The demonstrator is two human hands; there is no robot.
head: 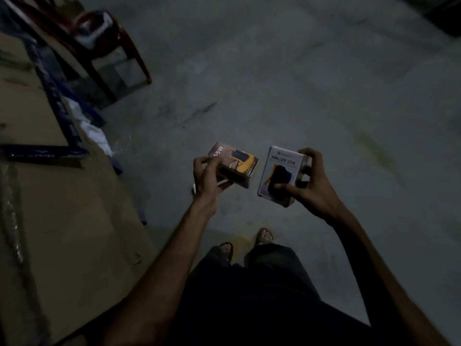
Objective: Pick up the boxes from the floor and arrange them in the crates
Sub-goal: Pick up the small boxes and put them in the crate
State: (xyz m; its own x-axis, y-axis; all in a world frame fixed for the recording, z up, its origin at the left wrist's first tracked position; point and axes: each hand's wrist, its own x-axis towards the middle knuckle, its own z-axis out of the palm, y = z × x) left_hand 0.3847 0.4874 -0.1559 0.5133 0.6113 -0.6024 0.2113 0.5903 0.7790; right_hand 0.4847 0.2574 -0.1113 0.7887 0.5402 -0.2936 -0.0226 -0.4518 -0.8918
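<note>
Both hands are clamped on small product boxes held in the air above the grey concrete floor (287,83). Far to the left of the grips lie flattened brown cardboard sheets (62,208) edged with blue tape, and beyond them, up and to the left, stands a dark red plastic chair (124,46). Next, the left hand (207,181) closes around the near end of a tilted box (234,166) printed with "65W" and a yellow and dark picture, fingers over its top and thumb beneath. Just to its right, not touching it, the right hand (311,188) grips a white box (279,173) reading "HALLEY 20K", thumb pressed on the front face, fingers wrapped around the far side. Below the grips, two sandalled feet (264,236) stand on the floor.
</note>
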